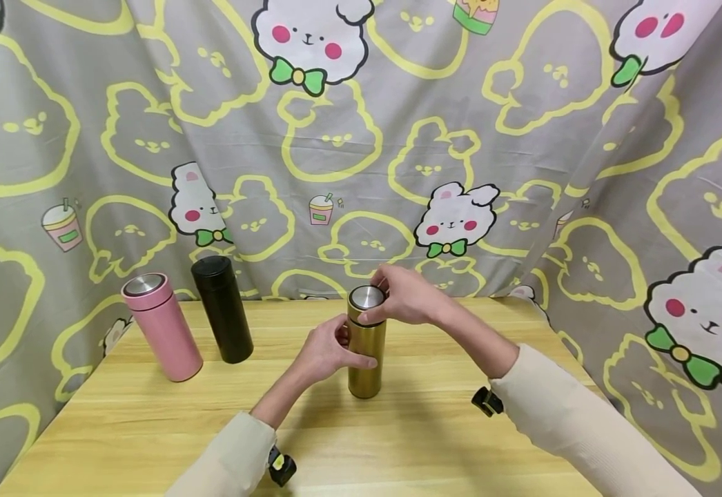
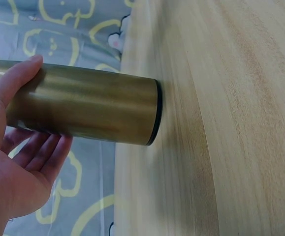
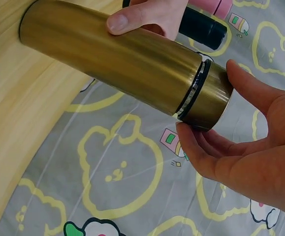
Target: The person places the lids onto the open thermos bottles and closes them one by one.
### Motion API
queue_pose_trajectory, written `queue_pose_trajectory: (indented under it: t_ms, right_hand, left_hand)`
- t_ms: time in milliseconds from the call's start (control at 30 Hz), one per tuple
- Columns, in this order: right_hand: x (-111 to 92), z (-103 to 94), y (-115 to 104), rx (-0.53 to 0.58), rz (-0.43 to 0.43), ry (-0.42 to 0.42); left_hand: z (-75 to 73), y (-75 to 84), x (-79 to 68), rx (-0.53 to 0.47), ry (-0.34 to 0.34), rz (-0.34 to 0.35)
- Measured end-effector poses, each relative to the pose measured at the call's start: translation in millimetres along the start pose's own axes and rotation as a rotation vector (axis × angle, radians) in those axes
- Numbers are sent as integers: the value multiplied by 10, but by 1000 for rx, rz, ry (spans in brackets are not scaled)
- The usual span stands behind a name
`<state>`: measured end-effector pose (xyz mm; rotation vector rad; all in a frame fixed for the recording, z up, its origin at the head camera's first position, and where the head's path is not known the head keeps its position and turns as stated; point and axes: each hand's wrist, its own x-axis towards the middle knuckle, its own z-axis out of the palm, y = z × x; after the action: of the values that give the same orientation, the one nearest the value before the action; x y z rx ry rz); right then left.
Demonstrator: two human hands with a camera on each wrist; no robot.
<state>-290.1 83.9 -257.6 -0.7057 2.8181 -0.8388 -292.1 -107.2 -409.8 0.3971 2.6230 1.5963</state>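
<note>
A gold thermos flask stands upright at the middle of the wooden table. Around its body my left hand is wrapped, thumb across the near side; in the left wrist view the fingers curl underneath. At the top, my right hand grips the gold lid between thumb and fingers. The lid has a silver disc on top. A dark and silvery ring shows between lid and body in the right wrist view. Whether the lid is loose, I cannot tell.
To the left stand a pink flask with a silver-topped lid and a black flask beside it. A grey curtain with yellow cartoon outlines hangs behind and beside the wooden table. Small black devices are strapped near both wrists.
</note>
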Motion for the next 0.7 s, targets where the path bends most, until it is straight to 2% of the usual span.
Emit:
queue_pose_trajectory:
  t_ms: [200,367,500,700]
  right_hand:
    - [-7,-27,-17,32,11,-26]
    - [-3,-62,-28,85,-28,-62]
    - [-4,-68,-25,71,-60,-86]
    - [2,-44,-22,6,-40,-27]
  left_hand:
    - [10,-2,11,10,2,4]
    - [10,11,11,11,6,-6]
    - [12,15,7,6,3,-12]
    - [23,-1,13,-1,8,-8]
